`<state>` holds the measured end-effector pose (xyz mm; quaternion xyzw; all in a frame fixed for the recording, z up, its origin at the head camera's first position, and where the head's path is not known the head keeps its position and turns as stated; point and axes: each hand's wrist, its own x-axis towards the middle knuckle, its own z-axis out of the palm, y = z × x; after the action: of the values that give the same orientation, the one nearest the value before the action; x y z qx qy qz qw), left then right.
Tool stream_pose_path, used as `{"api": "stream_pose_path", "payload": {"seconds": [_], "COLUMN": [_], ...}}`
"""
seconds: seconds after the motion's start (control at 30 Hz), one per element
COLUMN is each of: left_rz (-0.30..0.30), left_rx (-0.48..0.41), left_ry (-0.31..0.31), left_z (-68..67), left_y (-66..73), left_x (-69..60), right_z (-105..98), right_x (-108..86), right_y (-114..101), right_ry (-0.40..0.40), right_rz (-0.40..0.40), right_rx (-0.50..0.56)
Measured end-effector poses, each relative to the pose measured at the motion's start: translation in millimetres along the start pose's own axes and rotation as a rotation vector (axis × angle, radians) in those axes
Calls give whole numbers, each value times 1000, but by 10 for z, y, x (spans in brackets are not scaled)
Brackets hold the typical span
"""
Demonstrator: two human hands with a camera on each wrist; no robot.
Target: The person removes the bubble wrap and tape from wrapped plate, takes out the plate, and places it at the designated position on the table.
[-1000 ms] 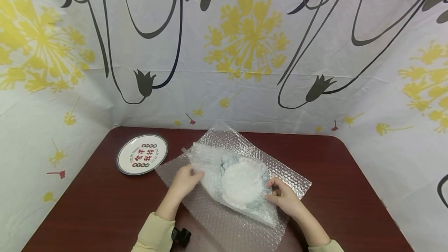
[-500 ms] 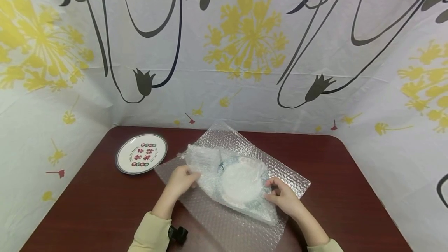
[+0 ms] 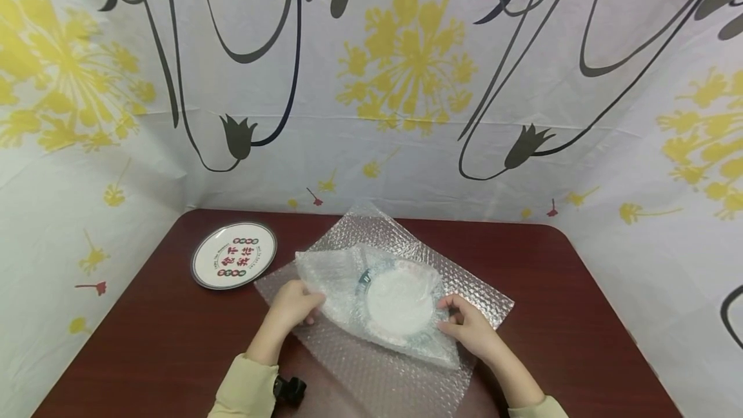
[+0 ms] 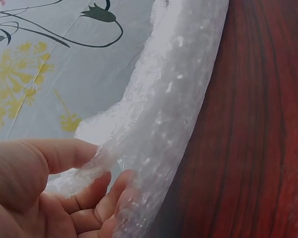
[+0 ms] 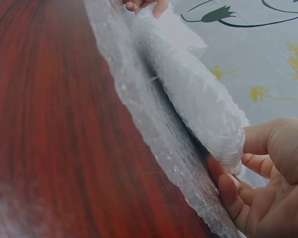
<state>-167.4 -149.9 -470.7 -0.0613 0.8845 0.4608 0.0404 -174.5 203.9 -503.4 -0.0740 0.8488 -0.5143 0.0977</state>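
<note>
In the head view a plate [image 3: 400, 302] with a white centre and a bluish-green patterned rim shows through a layer of bubble wrap [image 3: 327, 269]. This bundle lies over a larger sheet of bubble wrap [image 3: 377, 373]. My left hand [image 3: 290, 305] pinches the loose left edge of the wrap; in the left wrist view the thumb and fingers of the left hand [image 4: 64, 193] meet on the crinkled film [image 4: 164, 114]. My right hand [image 3: 473, 331] holds the bundle's right end. In the right wrist view the right hand's [image 5: 278, 183] thumb is above that rolled end [image 5: 203, 104], with fingers beneath.
A white plate [image 3: 215, 253] with a dark rim and red characters lies at the table's back left. The table [image 3: 557, 315] is dark reddish wood. A patterned cloth [image 3: 371, 166] hangs behind and along both sides. A black device [image 3: 290, 391] sits at the left wrist.
My left hand has drawn the wrap's left edge leftward and slightly toward me, so that the flap lies flatter and more of the plate's rim shows. The right hand has stayed nearly in place.
</note>
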Motion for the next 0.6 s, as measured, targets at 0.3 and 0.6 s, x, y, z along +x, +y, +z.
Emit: {"api": "stream_pose_path", "payload": {"seconds": [0.3, 0.6], "left_rz": [-47, -74], "left_rx": [-35, 8], "left_ry": [-45, -64], "left_z": [-34, -60], "left_y": [-69, -208], "left_x": [-58, -135], "right_z": [7, -7], "right_x": [-16, -21], "right_y": [6, 0], "right_ry": [-12, -3], "right_rz": [-7, -12], "right_rx": [6, 5]}}
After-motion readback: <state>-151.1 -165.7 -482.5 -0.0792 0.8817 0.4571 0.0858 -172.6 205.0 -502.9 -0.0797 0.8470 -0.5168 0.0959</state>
